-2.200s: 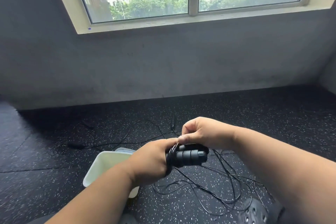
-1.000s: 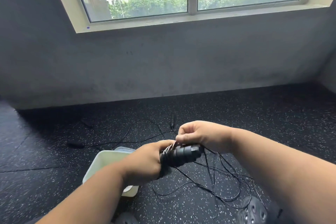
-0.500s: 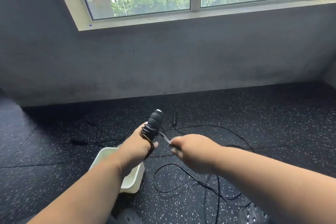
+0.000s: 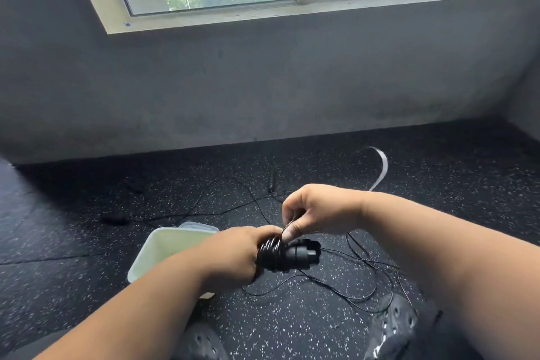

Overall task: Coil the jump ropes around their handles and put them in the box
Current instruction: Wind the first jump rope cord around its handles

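My left hand (image 4: 233,254) grips black jump rope handles (image 4: 295,254) held level, pointing right, with several turns of thin black rope (image 4: 270,245) wound around them next to my fingers. My right hand (image 4: 315,210) is just above the handles and pinches the rope between thumb and forefinger at the coil. The loose rest of the rope (image 4: 350,278) trails in loops on the floor below and to the right. The pale open box (image 4: 163,245) stands on the floor under my left wrist, partly hidden by it.
Another black handle (image 4: 272,181) and thin rope lie farther off on the speckled black floor, and a dark handle (image 4: 114,220) lies at the left. A blurred rope loop (image 4: 381,166) swings in mid-air at the right. Black perforated shoes (image 4: 400,321) are at the bottom. A grey wall with a window stands ahead.
Half a second ago the handles stood upright and my right hand pulled rope off to the right. Now the handles lie level again and my right hand is back at the coil.
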